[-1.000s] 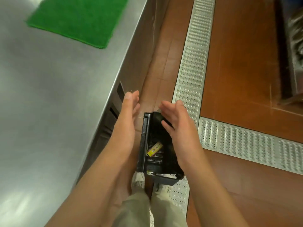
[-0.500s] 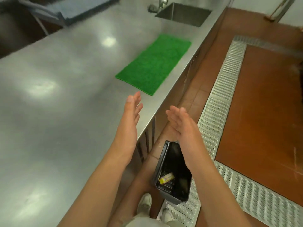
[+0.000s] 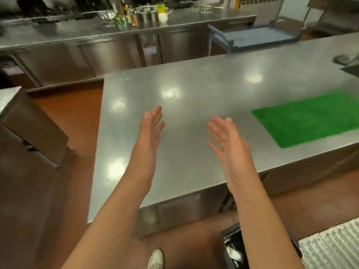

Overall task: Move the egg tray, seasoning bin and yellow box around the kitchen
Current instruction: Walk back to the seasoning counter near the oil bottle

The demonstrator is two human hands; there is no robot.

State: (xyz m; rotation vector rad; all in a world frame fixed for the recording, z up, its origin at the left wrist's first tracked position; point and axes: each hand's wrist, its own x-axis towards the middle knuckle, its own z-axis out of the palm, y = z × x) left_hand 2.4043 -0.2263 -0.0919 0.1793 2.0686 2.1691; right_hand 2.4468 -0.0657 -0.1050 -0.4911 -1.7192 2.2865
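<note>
A black seasoning bin (image 3: 232, 249) stands on the brown floor at the foot of the steel counter (image 3: 194, 105), partly hidden behind my right forearm. My left hand (image 3: 150, 127) and my right hand (image 3: 225, 136) are both raised over the counter top, palms facing each other, fingers stretched and apart, holding nothing. Neither hand touches the bin. No egg tray or yellow box shows in this view.
A green mat (image 3: 310, 117) lies on the counter's right side. A sink corner (image 3: 351, 69) shows at far right. A blue cart (image 3: 252, 37) stands behind the counter. A back counter holds bottles and pots (image 3: 134, 15). A metal floor grate (image 3: 334, 247) runs at lower right.
My hands have risen away from the bin on the floor to above the counter top. The view has swung up and left, so the bin now sits at the bottom edge.
</note>
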